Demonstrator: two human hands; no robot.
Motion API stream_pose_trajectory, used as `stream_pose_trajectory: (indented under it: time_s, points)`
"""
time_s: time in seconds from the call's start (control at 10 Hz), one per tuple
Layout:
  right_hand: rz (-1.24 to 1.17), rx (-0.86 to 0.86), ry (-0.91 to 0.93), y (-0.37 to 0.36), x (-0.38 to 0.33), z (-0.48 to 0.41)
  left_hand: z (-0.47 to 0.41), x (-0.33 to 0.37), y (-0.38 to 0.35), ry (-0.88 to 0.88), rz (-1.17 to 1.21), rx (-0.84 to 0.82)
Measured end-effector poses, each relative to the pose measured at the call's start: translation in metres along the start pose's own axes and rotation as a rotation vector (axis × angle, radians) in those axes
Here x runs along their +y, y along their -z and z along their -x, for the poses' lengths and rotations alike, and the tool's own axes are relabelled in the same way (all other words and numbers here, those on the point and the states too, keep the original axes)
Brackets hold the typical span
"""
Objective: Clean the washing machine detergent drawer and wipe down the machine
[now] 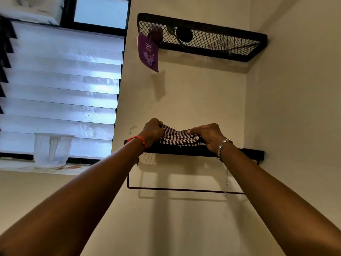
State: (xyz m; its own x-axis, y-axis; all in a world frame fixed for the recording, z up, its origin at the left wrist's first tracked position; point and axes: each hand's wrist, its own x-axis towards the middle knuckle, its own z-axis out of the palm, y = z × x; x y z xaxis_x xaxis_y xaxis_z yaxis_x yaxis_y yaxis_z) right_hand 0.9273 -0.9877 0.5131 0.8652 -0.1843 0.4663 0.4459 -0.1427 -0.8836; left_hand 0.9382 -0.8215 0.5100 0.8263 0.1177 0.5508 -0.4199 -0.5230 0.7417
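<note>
Caught both arms stretched up to the lower black shelf (239, 152) on the wall. Had the checked cloth (177, 136) sitting on that shelf, bunched into a hump between the two hands. Found the left hand (154, 131) curled tight round the cloth's left end, fingers tucked into the fabric, and the right hand (208, 134) gripping the right end the same way, knuckles up. Looked soft and floppy, thin woven stuff, pretty much weightless, so no worry about dropping or breaking anything. Couldn't tell whether damp or dry from that angle. Judged the two ends the sensible place to hold, exactly where gripped, though could just as well bunch the middle in one fist for carrying. Wouldn't slide out of a grip either, going by the textured weave. Only snag worth minding: a loose corner catching on the shelf edge or on the thin towel bar (184, 189) slung below. Spotted no washing machine or detergent drawer anywhere in view, so put this down as a cloth-fetching step, off to the side of the actual wiping. Also noticed a mesh shelf (221, 43) higher up with a purple air freshener (148, 52) dangling off its corner, plus a clear plastic tub (52, 149) on the window sill over to the left.
</note>
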Motion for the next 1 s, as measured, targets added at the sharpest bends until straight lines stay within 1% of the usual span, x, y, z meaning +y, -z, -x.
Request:
stream_pose_trajectory:
  time_s: [0.1, 0.2, 0.4, 0.5, 0.6, 0.7, 0.8, 0.9, 1.0]
  points:
    - [0.087, -0.060, -0.080, 0.000, 0.004, -0.008, -0.004, -0.006, -0.002, 0.037, -0.084, -0.053]
    - [0.211, -0.122, -0.107, 0.002, 0.003, -0.013, -0.001, -0.006, -0.002, 0.041, -0.152, -0.095]
    - [0.619, -0.142, -0.006, -0.002, 0.006, -0.012, 0.009, -0.007, -0.003, 0.002, -0.373, -0.128]
    - [0.836, -0.198, 0.058, -0.003, -0.002, -0.004, 0.012, -0.005, 0.002, -0.015, -0.475, -0.079]
    - [0.915, -0.181, 0.145, -0.002, -0.007, 0.007, 0.018, -0.005, 0.010, -0.078, -0.510, -0.097]
    - [0.815, -0.135, 0.200, 0.001, -0.010, 0.024, 0.031, -0.014, 0.022, -0.224, -0.600, -0.138]
    - [0.755, -0.084, 0.301, 0.000, -0.017, 0.057, 0.062, -0.022, 0.035, -0.373, -0.613, -0.113]
    - [0.732, -0.025, 0.358, -0.005, -0.013, 0.090, 0.094, -0.034, 0.050, -0.453, -0.528, -0.037]
    - [0.787, 0.018, 0.337, -0.014, -0.005, 0.130, 0.134, -0.046, 0.064, -0.460, -0.433, 0.014]
